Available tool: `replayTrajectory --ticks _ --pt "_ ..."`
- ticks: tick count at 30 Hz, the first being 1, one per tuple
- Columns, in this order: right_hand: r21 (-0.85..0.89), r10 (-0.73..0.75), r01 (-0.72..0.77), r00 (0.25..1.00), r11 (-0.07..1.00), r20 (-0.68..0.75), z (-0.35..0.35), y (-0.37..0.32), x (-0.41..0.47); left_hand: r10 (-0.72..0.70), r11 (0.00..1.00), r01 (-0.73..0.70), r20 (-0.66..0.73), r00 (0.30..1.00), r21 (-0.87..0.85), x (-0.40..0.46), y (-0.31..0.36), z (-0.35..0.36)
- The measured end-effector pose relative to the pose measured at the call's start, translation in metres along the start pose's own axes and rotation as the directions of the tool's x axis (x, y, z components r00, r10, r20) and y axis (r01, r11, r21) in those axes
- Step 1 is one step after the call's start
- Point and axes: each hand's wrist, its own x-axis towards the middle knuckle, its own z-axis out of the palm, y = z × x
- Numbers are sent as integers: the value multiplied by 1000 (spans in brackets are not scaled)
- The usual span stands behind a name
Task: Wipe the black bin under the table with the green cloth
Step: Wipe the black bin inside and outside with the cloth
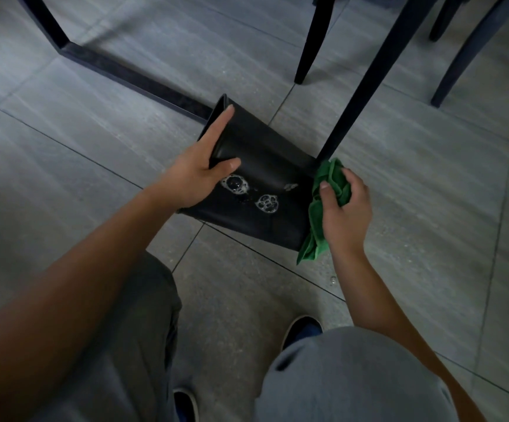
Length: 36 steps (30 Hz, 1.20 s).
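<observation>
Head view, the only one: the black bin (259, 178) lies tipped on its side on the grey tiled floor (95, 123), its open rim toward the left and its base toward the right, just beside a dark table leg (366, 86). The left hand (200, 169) clasps the rim, thumb on the outer wall and fingers reaching along the edge. The right hand (346, 208) is bunched around the green cloth (323, 208), which touches the base end of the bin. Three patches of soap foam (250, 193) sit on the upper wall, not yet wiped. The risks I judge: a wet, soapy wall could let the bin roll or slip under wiping pressure if the rim hold loosens; foam could run onto the floor, where a droplet (333, 280) already shows; the loosely wadded cloth may smear rather than lift the suds.
</observation>
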Motion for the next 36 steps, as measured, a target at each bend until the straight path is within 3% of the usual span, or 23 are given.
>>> replayTrajectory --ticks 4,10,15,20,23,26,30,36 --pt "3 -9 9 1000 1000 17 4 -1 -3 -66 980 103 -206 976 172 2 -8 2" --pt "-28 -33 33 999 999 -16 4 -2 0 -116 980 160 -320 940 117 4 -8 10" --pt "3 0 0 996 1000 -84 -2 -3 -2 -103 989 64 -312 945 -131 3 -1 20" --pt "35 19 -15 993 999 -118 -11 0 -8 41 962 -101 -232 972 -254 -1 7 22" --pt "55 76 -71 993 996 -87 -9 3 -7 23 949 -36 -47 999 -314 -4 7 18" --pt "86 121 -115 991 990 -62 -7 6 -8 -16 982 26 53 998 -187 -8 1 18" --pt "131 146 -138 988 982 -56 -6 3 -10 -116 965 117 18 993 -233 -7 -11 19" --pt "140 166 -157 985 978 -55 -7 -2 -12 -138 927 91 -105 985 -365 1 -8 18"
